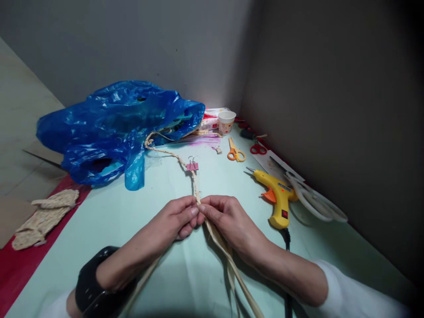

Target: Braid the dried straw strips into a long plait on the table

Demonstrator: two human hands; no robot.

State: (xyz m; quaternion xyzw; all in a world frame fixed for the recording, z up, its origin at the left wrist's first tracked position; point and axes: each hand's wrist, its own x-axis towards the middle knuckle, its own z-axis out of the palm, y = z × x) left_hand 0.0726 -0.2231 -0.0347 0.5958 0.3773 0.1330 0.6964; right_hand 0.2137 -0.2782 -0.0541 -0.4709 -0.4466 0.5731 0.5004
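Note:
My left hand (179, 217) and my right hand (225, 221) meet at the middle of the pale green table (109, 221), both pinched on pale straw-like strands. A finished braid (172, 155) runs away from my fingertips toward the blue plastic bag (112, 128), with a pink binder clip (192, 165) clamped on it. Loose strands (232, 265) trail back from my hands toward me. A black band sits on my left wrist.
A yellow glue gun (276, 196) lies right of my hands beside white rings (314, 201). Orange scissors (236, 152), red scissors (258, 149) and a paper cup (226, 121) are farther back. Woven straw pieces (44, 216) lie on the red edge at left. A grey wall stands at right.

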